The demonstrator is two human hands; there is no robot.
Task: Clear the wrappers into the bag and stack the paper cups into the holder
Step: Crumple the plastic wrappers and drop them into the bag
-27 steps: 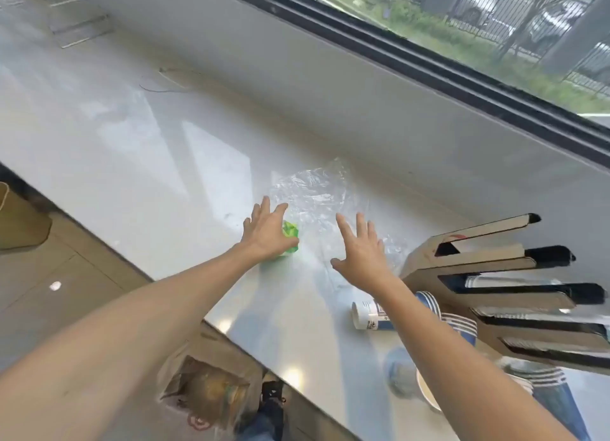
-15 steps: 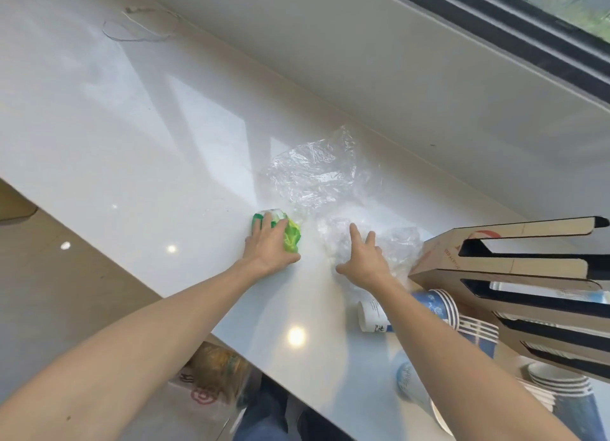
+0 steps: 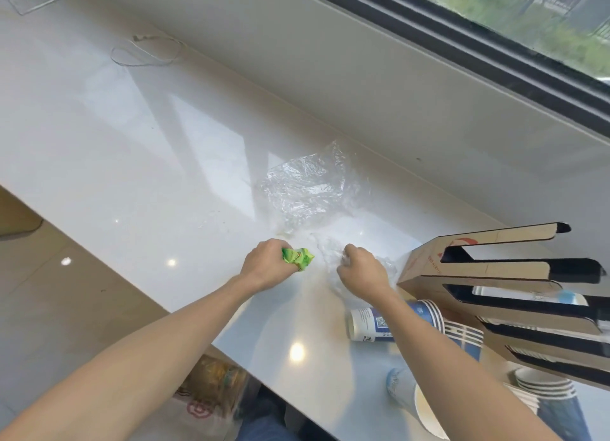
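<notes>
My left hand is closed around a crumpled green wrapper on the white counter. My right hand is clenched on a crumpled clear plastic wrapper beside it. A larger sheet of clear plastic lies further back near the wall. Blue-and-white paper cups lie on their sides near my right forearm, with another cup at the counter's front. A cardboard cup holder with long slots stands at the right. A plastic bag sits below the counter edge.
The white counter runs along a sill under a window. A thin looped cable lies at the back left. More stacked cups stand under the holder. The floor lies to the left of the counter edge.
Both hands went from flat with spread fingers to closed fists. The left now grips the green wrapper, the right has bunched up clear plastic. The view has tilted down.
</notes>
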